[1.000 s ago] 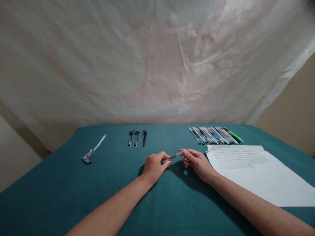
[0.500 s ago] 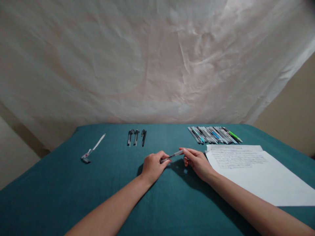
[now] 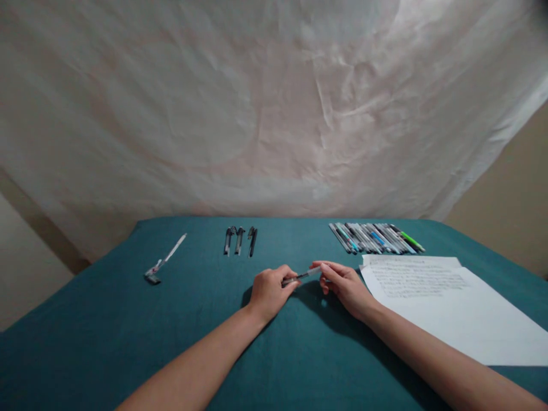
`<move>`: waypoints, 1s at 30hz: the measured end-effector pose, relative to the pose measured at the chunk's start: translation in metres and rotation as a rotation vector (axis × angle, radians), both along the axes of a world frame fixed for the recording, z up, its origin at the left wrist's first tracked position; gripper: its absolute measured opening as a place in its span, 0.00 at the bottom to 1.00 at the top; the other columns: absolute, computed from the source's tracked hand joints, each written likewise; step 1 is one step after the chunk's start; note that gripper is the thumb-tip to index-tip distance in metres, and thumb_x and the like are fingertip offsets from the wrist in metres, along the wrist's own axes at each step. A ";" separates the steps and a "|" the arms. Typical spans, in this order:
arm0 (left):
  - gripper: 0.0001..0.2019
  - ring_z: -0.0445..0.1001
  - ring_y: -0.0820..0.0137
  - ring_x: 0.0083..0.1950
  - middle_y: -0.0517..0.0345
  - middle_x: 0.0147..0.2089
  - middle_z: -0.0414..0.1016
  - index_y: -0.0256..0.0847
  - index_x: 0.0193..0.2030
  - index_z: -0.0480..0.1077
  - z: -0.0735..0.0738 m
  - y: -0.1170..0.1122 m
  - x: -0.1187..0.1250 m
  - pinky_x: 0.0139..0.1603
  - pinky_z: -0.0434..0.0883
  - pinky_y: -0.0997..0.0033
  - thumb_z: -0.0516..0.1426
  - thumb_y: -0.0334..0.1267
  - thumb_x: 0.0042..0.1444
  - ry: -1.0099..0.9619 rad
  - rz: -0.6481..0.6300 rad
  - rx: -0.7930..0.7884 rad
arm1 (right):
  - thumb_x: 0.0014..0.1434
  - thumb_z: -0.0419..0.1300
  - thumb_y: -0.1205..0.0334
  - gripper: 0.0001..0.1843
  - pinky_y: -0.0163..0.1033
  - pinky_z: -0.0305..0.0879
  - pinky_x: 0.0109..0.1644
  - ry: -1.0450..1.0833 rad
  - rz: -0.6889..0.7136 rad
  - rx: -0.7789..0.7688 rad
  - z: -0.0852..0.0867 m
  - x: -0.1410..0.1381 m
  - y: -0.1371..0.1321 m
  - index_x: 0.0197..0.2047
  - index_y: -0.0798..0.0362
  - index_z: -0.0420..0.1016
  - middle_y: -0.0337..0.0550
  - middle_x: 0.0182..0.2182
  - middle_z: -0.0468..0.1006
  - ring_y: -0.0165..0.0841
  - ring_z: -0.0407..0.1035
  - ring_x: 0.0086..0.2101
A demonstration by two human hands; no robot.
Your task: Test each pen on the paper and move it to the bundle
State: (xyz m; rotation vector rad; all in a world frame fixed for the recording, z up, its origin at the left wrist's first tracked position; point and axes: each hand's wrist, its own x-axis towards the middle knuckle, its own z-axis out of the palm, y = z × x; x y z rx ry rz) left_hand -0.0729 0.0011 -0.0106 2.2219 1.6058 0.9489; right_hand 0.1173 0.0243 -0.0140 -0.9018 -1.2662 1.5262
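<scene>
A slim pen [image 3: 303, 275] with a dark and a clear part is held between my two hands above the green cloth. My left hand [image 3: 273, 290] is closed round its dark end. With thumb and fingertips my right hand [image 3: 345, 285] pinches the pale, see-through end. The pen tilts slightly upward to the right. Whether the cap is on or off is too small to make out.
Several pens [image 3: 377, 237] lie side by side at the back right, above written sheets of paper [image 3: 454, 319]. A few black pens [image 3: 238, 241] lie at back centre. A crumpled clear wrapper [image 3: 154, 273] rests at left on the green cloth [image 3: 85, 342].
The whole view has shifted slightly, so everything sits a little lower and further right. Both hands keep their grip on the pen, with almost no change in pose.
</scene>
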 end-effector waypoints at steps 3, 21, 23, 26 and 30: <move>0.04 0.72 0.70 0.33 0.63 0.33 0.77 0.45 0.34 0.72 0.000 -0.001 0.000 0.33 0.62 0.74 0.58 0.39 0.50 0.025 0.013 0.017 | 0.48 0.61 0.48 0.21 0.33 0.57 0.25 -0.031 -0.031 -0.022 -0.002 0.001 0.002 0.40 0.55 0.76 0.37 0.20 0.69 0.26 0.59 0.21; 0.05 0.73 0.70 0.34 0.62 0.33 0.77 0.45 0.34 0.72 0.002 -0.002 0.003 0.33 0.64 0.74 0.58 0.39 0.49 -0.011 0.033 -0.026 | 0.49 0.61 0.50 0.17 0.33 0.57 0.25 -0.040 -0.056 0.000 -0.007 0.003 0.004 0.36 0.55 0.76 0.36 0.19 0.68 0.26 0.59 0.21; 0.05 0.73 0.70 0.34 0.63 0.34 0.77 0.45 0.34 0.72 0.002 -0.003 0.004 0.33 0.64 0.74 0.58 0.39 0.49 0.004 0.026 -0.019 | 0.49 0.61 0.50 0.16 0.33 0.57 0.25 -0.044 -0.066 0.013 -0.009 0.004 0.005 0.31 0.55 0.75 0.36 0.18 0.67 0.26 0.59 0.20; 0.06 0.73 0.70 0.34 0.62 0.34 0.77 0.45 0.34 0.72 0.002 -0.003 0.004 0.33 0.64 0.74 0.58 0.40 0.50 -0.005 0.019 -0.012 | 0.51 0.60 0.51 0.15 0.33 0.57 0.24 -0.002 -0.014 0.000 -0.006 0.003 0.003 0.34 0.54 0.74 0.35 0.19 0.68 0.25 0.59 0.20; 0.06 0.73 0.70 0.33 0.62 0.33 0.77 0.44 0.34 0.72 0.001 -0.002 0.005 0.33 0.64 0.75 0.57 0.40 0.50 -0.026 0.024 -0.033 | 0.50 0.61 0.51 0.19 0.33 0.59 0.25 0.036 0.031 -0.010 -0.001 0.002 0.000 0.44 0.52 0.72 0.39 0.28 0.73 0.26 0.61 0.22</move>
